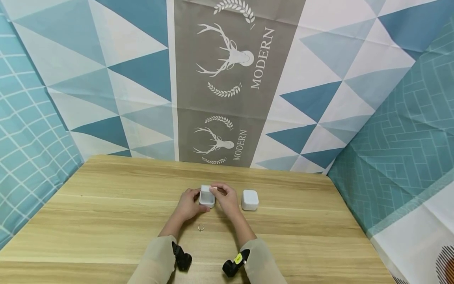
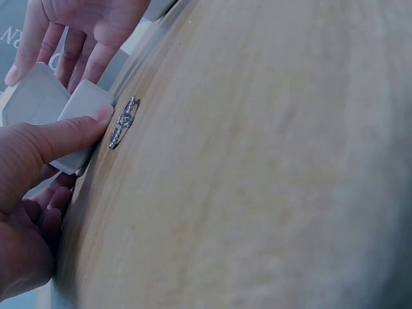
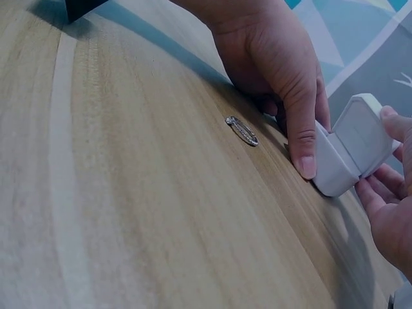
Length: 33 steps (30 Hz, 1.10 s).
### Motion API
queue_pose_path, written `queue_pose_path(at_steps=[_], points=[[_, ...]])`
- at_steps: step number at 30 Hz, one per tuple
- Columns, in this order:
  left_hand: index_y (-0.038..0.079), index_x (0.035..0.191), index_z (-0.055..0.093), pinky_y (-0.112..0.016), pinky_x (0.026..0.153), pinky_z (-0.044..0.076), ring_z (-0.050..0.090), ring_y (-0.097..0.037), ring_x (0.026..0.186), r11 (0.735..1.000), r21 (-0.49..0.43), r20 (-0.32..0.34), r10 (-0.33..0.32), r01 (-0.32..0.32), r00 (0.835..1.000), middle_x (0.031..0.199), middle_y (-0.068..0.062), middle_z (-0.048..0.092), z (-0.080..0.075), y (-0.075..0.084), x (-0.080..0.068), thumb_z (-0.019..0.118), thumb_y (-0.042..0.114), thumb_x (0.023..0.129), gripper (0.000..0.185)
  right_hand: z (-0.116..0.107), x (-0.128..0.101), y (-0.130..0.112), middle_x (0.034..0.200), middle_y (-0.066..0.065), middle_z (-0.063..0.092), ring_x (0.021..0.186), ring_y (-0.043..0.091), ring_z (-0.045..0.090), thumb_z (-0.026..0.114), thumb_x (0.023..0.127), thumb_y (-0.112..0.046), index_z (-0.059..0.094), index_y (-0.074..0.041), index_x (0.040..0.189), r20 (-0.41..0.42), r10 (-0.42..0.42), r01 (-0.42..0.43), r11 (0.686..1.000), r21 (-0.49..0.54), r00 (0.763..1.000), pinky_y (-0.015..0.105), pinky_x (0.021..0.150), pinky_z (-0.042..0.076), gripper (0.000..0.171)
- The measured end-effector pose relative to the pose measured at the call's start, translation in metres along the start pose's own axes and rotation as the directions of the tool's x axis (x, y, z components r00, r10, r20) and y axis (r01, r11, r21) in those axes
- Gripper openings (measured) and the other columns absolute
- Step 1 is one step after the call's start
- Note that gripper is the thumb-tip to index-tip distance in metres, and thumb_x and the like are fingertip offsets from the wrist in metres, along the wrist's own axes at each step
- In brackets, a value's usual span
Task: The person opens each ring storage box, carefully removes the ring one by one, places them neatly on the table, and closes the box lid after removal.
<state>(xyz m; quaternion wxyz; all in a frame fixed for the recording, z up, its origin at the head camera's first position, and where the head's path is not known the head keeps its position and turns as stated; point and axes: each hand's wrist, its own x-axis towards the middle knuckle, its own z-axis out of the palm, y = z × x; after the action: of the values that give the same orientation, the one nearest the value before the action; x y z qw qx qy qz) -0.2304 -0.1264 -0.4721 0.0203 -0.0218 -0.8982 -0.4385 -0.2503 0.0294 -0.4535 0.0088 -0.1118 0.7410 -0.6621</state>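
Observation:
A small white hinged box stands open at the middle of the wooden table. My left hand grips its base, thumb pressed against the near side. My right hand holds the raised lid between thumb and fingers. In the left wrist view the left hand's thumb lies on the box, and the right hand is above the lid. A thin silver ring lies flat on the table just in front of the box, also seen as the ring near my left hand.
A second white box, closed, sits on the table just right of my right hand. Patterned blue and grey cloth hangs behind the table and down both sides.

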Motion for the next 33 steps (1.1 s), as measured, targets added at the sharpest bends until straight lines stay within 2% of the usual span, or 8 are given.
queue_pose_path(at_steps=[4, 21, 28, 33], points=[[-0.003, 0.132, 0.05, -0.047, 0.091, 0.044, 0.05, -0.031, 0.104, 1.0, -0.001, 0.005, -0.008, 0.008, 1.0, 0.11, -0.019, 0.055, 0.001, 0.0, -0.001, 0.085, 0.024, 0.064, 0.081, 0.0, -0.008, -0.011, 0.117, 0.018, 0.063, 0.105, 0.024, 0.061, 0.064, 0.088, -0.013, 0.065, 0.004, 0.106, -0.004, -0.004, 0.004, 1.0, -0.025, 1.0, 0.03, 0.091, 0.05, 0.025], [-0.003, 0.131, 0.051, -0.048, 0.092, 0.043, 0.049, -0.031, 0.106, 1.0, -0.011, -0.002, -0.009, 0.009, 1.0, 0.113, -0.019, 0.055, 0.0, 0.002, -0.001, 0.085, 0.023, 0.065, 0.079, -0.001, -0.01, -0.01, 0.121, 0.017, 0.062, 0.112, 0.03, 0.058, 0.065, 0.088, -0.014, 0.065, 0.003, 0.108, 0.016, -0.003, 0.004, 1.0, -0.002, 1.0, 0.038, 0.098, 0.046, 0.026], [-0.003, 0.131, 0.051, -0.048, 0.093, 0.043, 0.049, -0.032, 0.106, 1.0, -0.01, -0.003, -0.01, 0.01, 1.0, 0.113, -0.019, 0.055, 0.0, 0.001, -0.001, 0.085, 0.024, 0.065, 0.079, 0.0, 0.004, 0.019, 0.119, 0.014, 0.063, 0.111, 0.026, 0.059, 0.068, 0.085, -0.021, 0.066, -0.001, 0.107, 0.003, -0.024, 0.024, 1.0, 0.01, 1.0, 0.035, 0.097, 0.047, 0.029], [-0.002, 0.132, 0.05, -0.049, 0.093, 0.043, 0.049, -0.032, 0.106, 1.0, -0.002, -0.004, -0.008, 0.008, 1.0, 0.113, -0.019, 0.055, 0.0, 0.001, -0.001, 0.085, 0.025, 0.065, 0.081, 0.0, 0.004, 0.02, 0.117, 0.012, 0.064, 0.11, 0.024, 0.06, 0.069, 0.084, -0.024, 0.067, -0.002, 0.106, -0.003, -0.034, 0.034, 0.999, 0.004, 0.999, 0.034, 0.096, 0.047, 0.031]])
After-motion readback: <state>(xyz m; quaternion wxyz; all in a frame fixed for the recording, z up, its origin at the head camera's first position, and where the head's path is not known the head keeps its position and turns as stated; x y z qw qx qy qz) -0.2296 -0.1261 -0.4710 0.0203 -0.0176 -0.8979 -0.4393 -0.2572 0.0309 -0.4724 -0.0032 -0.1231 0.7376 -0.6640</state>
